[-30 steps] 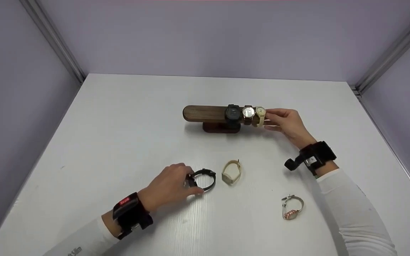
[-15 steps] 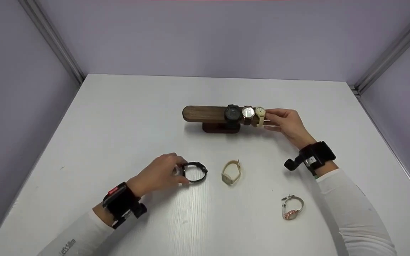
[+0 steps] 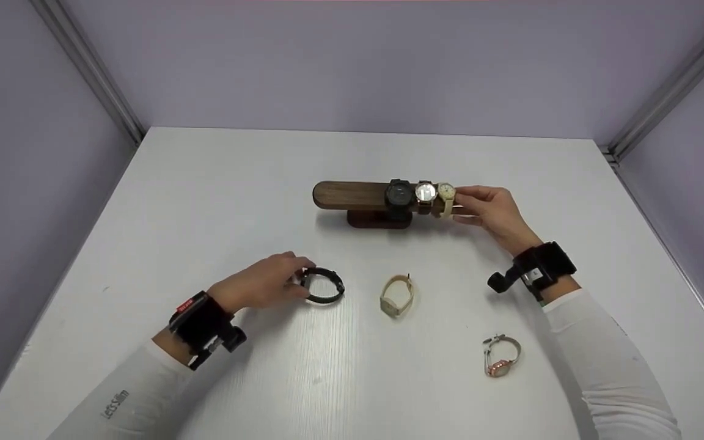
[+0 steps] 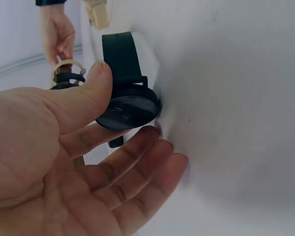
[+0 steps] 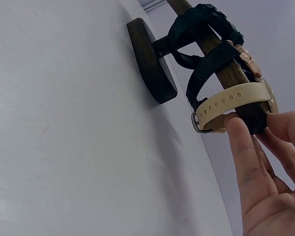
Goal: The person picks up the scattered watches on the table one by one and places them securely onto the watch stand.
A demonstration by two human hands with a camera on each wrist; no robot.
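Bare white table (image 3: 217, 183) lies open left of the wooden watch stand (image 3: 352, 195); a beige watch (image 3: 397, 296) and rose-gold watch (image 3: 501, 356) dot the near right.

The left hand (image 3: 260, 286), pinching the black watch (image 3: 323, 285) between thumb and fingers, has carried it away from the person and leftward across the table, so the beige watch (image 3: 397, 295) now lies farther off the hand's right side.

Black watch (image 3: 325, 285), strap looped shut, dark round face, lifted at the worktop; wooden stand (image 3: 352, 195) upright, carrying 3 watches.
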